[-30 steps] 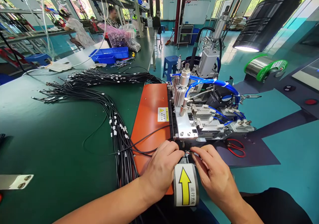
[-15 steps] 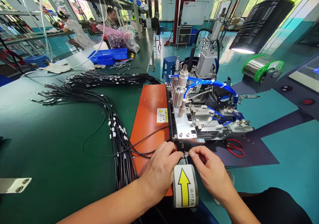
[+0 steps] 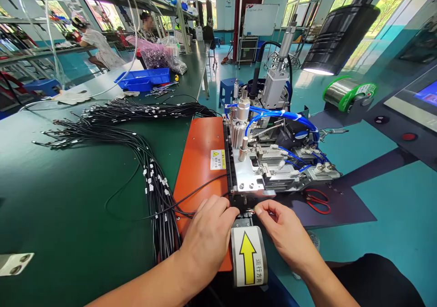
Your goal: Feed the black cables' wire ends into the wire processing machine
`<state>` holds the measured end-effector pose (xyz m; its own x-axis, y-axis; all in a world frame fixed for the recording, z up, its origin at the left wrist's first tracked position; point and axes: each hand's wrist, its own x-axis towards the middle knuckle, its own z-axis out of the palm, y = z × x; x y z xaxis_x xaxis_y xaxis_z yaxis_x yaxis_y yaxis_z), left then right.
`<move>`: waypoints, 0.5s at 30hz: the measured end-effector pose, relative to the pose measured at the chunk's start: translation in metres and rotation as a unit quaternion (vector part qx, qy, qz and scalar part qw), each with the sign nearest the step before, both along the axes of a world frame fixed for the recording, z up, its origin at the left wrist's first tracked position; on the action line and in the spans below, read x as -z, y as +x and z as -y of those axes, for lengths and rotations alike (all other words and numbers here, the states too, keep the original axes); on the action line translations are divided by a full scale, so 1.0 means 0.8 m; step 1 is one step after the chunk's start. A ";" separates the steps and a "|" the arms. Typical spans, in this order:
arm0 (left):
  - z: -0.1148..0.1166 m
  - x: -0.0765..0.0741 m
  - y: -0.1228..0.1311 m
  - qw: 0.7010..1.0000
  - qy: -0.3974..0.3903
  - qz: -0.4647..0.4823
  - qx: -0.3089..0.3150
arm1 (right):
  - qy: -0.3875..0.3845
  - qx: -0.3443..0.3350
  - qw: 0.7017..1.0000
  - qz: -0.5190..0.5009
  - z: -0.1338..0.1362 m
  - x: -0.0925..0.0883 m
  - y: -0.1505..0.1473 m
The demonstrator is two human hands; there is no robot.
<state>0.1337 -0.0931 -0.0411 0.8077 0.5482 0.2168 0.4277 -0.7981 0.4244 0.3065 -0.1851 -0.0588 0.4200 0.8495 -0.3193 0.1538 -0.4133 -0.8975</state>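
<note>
My left hand is closed at the front of the metal machine, its fingers round a black cable that crosses the orange plate. Thumb and forefinger of my right hand pinch a small metallic cable end at the machine's track. The two hands' fingertips are a short gap apart, just above a rounded cover with a yellow arrow. How the left fingers grip the cable is partly hidden.
A bundle of black cables lies left of the orange plate. Red-handled scissors rest on the dark shelf at right. A solder spool and a black lamp overhang it. Blue trays stand farther back; two people sit beyond.
The view has shifted slightly, so everything sits a little further left. The gap between my hands has widened a little, and the metallic cable end shows between them. Both grips remain.
</note>
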 end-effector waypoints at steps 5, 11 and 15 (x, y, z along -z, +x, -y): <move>0.004 -0.014 -0.003 0.998 -0.014 -0.068 -0.010 | 0.013 0.009 1.000 0.013 0.004 -0.002 -0.004; 0.001 -0.033 -0.010 1.000 0.012 0.005 0.012 | 0.012 0.081 0.994 0.069 0.027 -0.013 -0.007; -0.019 -0.085 -0.023 0.994 0.050 0.094 -0.031 | 0.042 0.081 0.993 0.079 0.064 -0.039 -0.002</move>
